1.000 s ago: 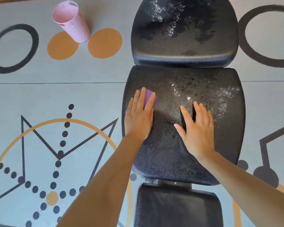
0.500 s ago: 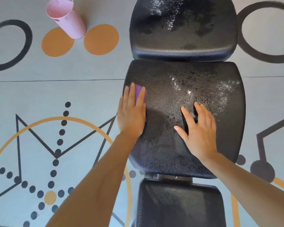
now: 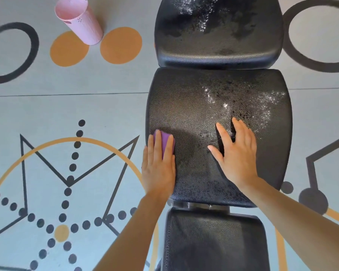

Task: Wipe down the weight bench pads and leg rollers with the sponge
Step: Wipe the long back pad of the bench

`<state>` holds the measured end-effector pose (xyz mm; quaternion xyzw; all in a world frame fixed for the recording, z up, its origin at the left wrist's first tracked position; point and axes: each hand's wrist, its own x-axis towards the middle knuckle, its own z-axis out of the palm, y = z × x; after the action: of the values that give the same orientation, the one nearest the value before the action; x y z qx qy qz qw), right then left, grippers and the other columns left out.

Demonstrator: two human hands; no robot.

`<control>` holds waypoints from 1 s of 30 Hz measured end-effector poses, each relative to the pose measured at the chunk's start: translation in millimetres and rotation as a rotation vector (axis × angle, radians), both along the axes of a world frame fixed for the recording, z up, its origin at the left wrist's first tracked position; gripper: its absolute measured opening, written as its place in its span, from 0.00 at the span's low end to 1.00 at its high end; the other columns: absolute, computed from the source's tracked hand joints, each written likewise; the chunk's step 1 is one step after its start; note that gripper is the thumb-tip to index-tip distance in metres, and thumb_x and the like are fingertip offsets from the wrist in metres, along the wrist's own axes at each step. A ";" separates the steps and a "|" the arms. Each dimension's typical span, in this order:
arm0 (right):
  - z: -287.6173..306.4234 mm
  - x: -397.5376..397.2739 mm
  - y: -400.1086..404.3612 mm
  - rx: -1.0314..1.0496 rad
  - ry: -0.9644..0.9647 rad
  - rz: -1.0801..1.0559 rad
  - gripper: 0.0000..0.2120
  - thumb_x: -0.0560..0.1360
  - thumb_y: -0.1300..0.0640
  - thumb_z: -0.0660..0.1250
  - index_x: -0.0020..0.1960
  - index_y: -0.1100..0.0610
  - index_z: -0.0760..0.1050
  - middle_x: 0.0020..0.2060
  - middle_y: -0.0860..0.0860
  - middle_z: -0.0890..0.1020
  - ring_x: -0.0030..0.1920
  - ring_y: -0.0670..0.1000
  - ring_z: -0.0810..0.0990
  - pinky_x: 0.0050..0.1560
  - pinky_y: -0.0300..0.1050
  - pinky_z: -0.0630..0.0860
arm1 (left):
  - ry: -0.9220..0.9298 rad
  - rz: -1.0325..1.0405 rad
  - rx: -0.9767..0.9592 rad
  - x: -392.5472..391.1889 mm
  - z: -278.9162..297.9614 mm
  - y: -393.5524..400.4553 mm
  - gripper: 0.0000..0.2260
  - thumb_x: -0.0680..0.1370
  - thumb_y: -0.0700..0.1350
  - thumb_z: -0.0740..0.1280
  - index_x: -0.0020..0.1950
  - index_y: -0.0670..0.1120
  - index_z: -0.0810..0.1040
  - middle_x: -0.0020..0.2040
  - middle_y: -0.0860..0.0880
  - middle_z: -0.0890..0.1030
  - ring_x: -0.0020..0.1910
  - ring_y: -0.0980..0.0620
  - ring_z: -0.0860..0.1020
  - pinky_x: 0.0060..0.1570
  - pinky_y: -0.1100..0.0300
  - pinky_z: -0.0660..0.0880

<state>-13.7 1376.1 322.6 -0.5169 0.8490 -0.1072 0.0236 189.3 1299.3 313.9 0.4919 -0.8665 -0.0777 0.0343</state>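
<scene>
The black weight bench runs up the middle of the view as three pads: a far pad (image 3: 219, 36), a middle pad (image 3: 194, 106) and a near pad (image 3: 213, 241). White wet speckles lie on the far pad and on the right half of the middle pad. My left hand (image 3: 158, 169) presses a purple sponge (image 3: 164, 142) flat against the middle pad's left edge, fingers straight over it. My right hand (image 3: 237, 155) rests flat on the same pad, fingers spread. No leg rollers are in view.
A pink perforated cup (image 3: 80, 20) stands on the patterned grey floor mat (image 3: 67, 114) at the far left. A metal frame joint (image 3: 209, 205) shows in the gap between the middle and near pads.
My left hand has slid the sponge left to the pad's edge and then back toward me. My right hand has stayed in place on the pad.
</scene>
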 end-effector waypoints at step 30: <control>-19.0 50.8 47.5 -0.110 0.038 -0.030 0.24 0.78 0.45 0.61 0.70 0.53 0.70 0.71 0.61 0.67 0.72 0.62 0.63 0.74 0.59 0.54 | 0.038 -0.113 -0.032 -14.4 -2.3 -1.3 0.22 0.81 0.46 0.56 0.76 0.50 0.61 0.77 0.41 0.58 0.76 0.43 0.55 0.74 0.49 0.52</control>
<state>37.1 1423.6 303.6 -0.5067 0.8497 -0.1443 -0.0224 174.9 1298.1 311.6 0.4398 -0.8933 -0.0749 0.0540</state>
